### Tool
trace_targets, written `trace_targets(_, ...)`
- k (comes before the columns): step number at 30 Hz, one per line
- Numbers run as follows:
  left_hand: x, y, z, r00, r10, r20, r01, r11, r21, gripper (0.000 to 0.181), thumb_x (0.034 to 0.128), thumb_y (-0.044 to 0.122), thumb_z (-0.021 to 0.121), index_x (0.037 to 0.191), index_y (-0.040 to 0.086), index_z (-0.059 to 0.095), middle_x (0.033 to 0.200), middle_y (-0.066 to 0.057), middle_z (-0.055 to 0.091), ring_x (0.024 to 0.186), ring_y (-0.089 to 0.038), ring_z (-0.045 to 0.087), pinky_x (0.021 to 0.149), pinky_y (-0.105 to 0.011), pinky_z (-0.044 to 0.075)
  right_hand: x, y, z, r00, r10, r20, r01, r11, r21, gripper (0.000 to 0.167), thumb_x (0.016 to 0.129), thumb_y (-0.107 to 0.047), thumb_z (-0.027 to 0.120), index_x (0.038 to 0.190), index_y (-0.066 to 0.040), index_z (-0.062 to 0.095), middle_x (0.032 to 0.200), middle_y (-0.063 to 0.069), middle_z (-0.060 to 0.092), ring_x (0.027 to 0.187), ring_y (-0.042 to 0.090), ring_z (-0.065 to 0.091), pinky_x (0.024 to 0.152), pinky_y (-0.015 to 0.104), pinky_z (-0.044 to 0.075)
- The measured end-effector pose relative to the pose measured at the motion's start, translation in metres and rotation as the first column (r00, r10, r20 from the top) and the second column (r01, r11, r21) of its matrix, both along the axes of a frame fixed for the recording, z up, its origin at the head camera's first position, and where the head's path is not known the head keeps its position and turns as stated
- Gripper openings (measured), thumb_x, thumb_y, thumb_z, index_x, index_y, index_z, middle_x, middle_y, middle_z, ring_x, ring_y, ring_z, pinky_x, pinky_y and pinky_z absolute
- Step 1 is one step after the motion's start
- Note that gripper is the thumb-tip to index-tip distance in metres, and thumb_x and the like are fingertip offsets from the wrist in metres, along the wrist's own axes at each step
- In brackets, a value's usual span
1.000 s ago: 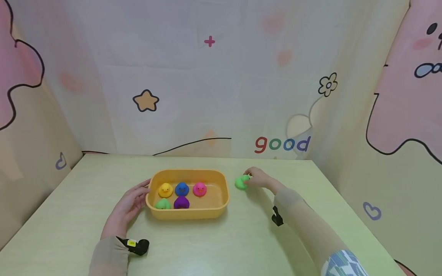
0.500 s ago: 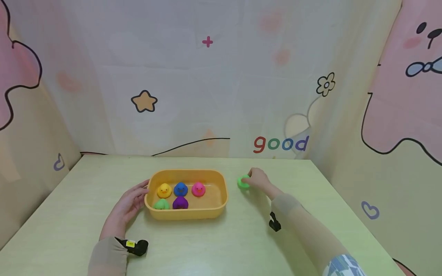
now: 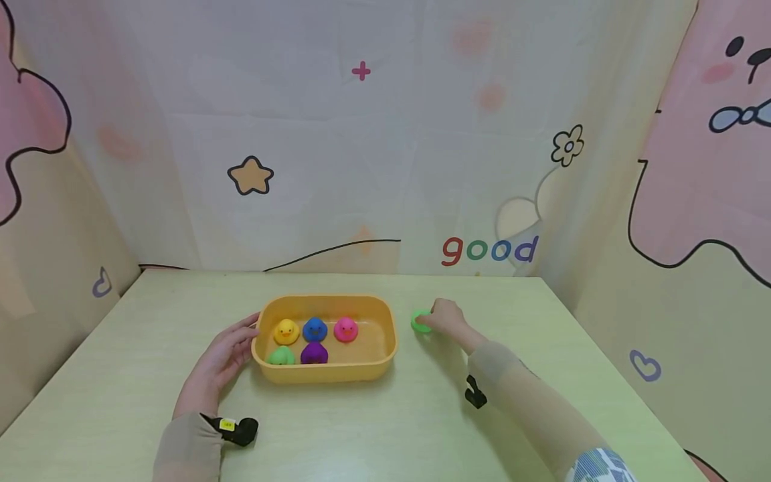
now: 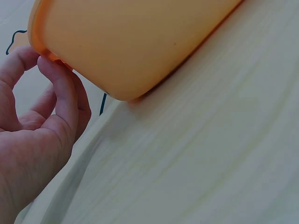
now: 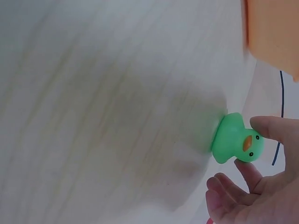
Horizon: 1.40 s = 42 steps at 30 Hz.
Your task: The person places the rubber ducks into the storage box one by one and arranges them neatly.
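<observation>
My left hand [image 3: 224, 358] grips the left end of an orange-yellow plastic basin [image 3: 325, 373]. In the left wrist view its thumb and fingers meet at the basin's rim [image 4: 46, 51]. To the right of the basin, my right hand [image 3: 452, 321] pinches the head of a green rubber duck [image 5: 231, 140] between thumb and index finger. The duck sits upright at the tabletop, its orange beak towards the wrist camera. Inside the basin are a yellow duck [image 3: 286, 332], a blue duck [image 3: 315, 330], a pink duck [image 3: 346, 329], a purple duck [image 3: 314, 353] and a light green duck [image 3: 282, 356].
The pale wooden table [image 3: 337, 428] ends at a printed curtain [image 3: 325, 147] behind and at both sides. A bit of something red [image 5: 210, 221] shows at the lower edge of the right wrist view, too little to identify.
The right hand has turned the green duck and now covers more of it from above. The left hand and basin keep their places; the head view shifted slightly.
</observation>
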State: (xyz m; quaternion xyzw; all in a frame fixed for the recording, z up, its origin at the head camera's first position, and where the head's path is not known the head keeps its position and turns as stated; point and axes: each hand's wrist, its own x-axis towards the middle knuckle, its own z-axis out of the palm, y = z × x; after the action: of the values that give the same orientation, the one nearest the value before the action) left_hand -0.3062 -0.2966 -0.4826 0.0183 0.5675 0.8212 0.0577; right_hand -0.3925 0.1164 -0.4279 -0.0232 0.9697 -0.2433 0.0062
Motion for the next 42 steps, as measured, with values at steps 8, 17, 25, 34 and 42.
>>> trace_targets(8,0.000,0.001,0.000,1.000,0.023,0.017,-0.022,1.000,-0.019,0.071,0.0948,0.013,0.059,0.154,0.001,0.022,0.108,0.014,0.062,0.089,0.002,0.060,0.079,-0.013,0.051,-0.001,0.002,-0.002,1.000,0.019,0.003,-0.019,1.000,-0.005,0.035,0.084,-0.032,0.070,0.081,-0.002,0.052,0.076,0.007,0.048,0.073,0.019,0.045,0.062,0.026,0.037)
trace_targets(17,0.001,0.001,0.007,0.998,0.030,0.056,-0.030,1.000,-0.004,0.065,0.0991,0.006,0.050,0.155,0.001,0.017,0.106,0.015,0.062,0.088,0.002,0.059,0.077,-0.014,0.052,-0.008,0.024,0.012,0.993,0.082,0.086,-0.060,0.971,-0.231,0.057,0.095,-0.043,0.058,0.126,0.005,0.051,0.125,0.021,0.056,0.113,0.032,0.053,0.099,0.044,0.047)
trace_targets(25,0.001,-0.001,0.006,0.999,0.026,0.046,-0.026,1.000,0.000,0.067,0.0985,0.006,0.051,0.155,0.001,0.016,0.106,0.016,0.062,0.091,0.002,0.060,0.079,-0.014,0.052,-0.020,0.049,0.011,0.919,0.367,0.146,-0.270,0.853,-0.448,0.060,0.101,-0.032,0.052,0.144,0.007,0.037,0.147,0.026,0.041,0.135,0.041,0.041,0.109,0.054,0.038)
trace_targets(34,0.002,0.002,0.004,0.999,0.023,0.045,-0.022,1.000,-0.007,0.065,0.0988,0.007,0.050,0.155,0.000,0.017,0.108,0.013,0.061,0.090,0.000,0.059,0.076,-0.014,0.052,-0.025,0.056,-0.007,0.887,0.420,0.190,-0.314,0.852,-0.419,0.062,0.095,-0.030,0.062,0.148,-0.007,0.040,0.152,0.018,0.038,0.136,0.037,0.042,0.110,0.052,0.039)
trace_targets(42,0.003,0.003,0.008,0.999,0.020,0.044,-0.020,1.000,0.003,0.065,0.0988,0.006,0.050,0.155,0.000,0.017,0.107,0.014,0.061,0.089,0.002,0.059,0.075,-0.013,0.051,-0.026,0.053,-0.011,0.872,0.460,0.167,-0.361,0.835,-0.416,0.065,0.088,-0.018,0.070,0.147,-0.007,0.042,0.153,0.016,0.038,0.140,0.042,0.036,0.114,0.058,0.028)
